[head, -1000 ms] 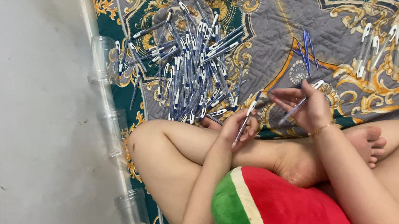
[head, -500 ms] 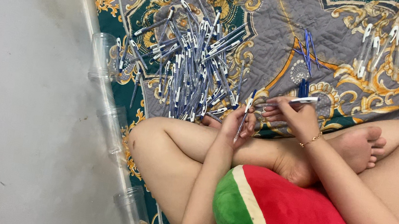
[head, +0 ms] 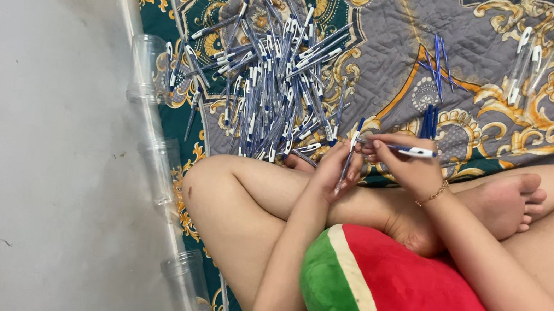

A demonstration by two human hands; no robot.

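I sit cross-legged on a patterned quilt [head: 392,42]. My left hand [head: 332,173] grips a clear pen barrel [head: 348,159] that points up towards the pile. My right hand [head: 407,169] pinches a pen with a white cap [head: 409,150], held level, its tip close to the left hand's barrel. A big heap of blue and white pens [head: 272,83] lies just beyond my knee. Several blue refills [head: 438,55] lie farther out, and a few more [head: 428,120] stick up behind my right hand.
Several white pen caps and clear barrels [head: 539,58] lie at the far right of the quilt. A row of clear plastic cups [head: 149,71] lines the quilt's edge by the grey floor [head: 22,143]. A watermelon-shaped cushion [head: 407,301] rests in my lap.
My right hand has come down from the blue refills and now holds a pen level against the left hand's barrel. The left hand stayed above my knee.
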